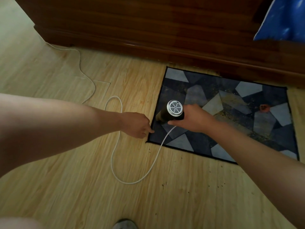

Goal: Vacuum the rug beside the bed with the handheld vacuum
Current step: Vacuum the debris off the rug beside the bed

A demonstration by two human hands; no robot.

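Handheld vacuum [166, 114] is down on the rug [231, 116], close to its left edge. Its round rear grille faces the camera and the nozzle is hidden under the barrel. The right hand [193, 119] is wrapped round the handle and covers it completely. The left hand [137, 124] is at the rug's near-left border, fingers curled, one fingertip on the black trim; pinching or just pressing, can't tell.

The white cord [115, 146] loops from under the right hand across the wood floor [74, 195], then trails off towards the bed frame [148, 30]. The rug's far edge lies close along that frame, and its near-right corner is lost behind the right forearm. Blue bedding [283, 19] is cut off top right. There's a reddish scrap [264, 107] on the rug, too blurred to name. Bare floor opens left and near, flecked with dark specks [214, 184]. A shoe tip [125, 224] is clipped at the bottom.
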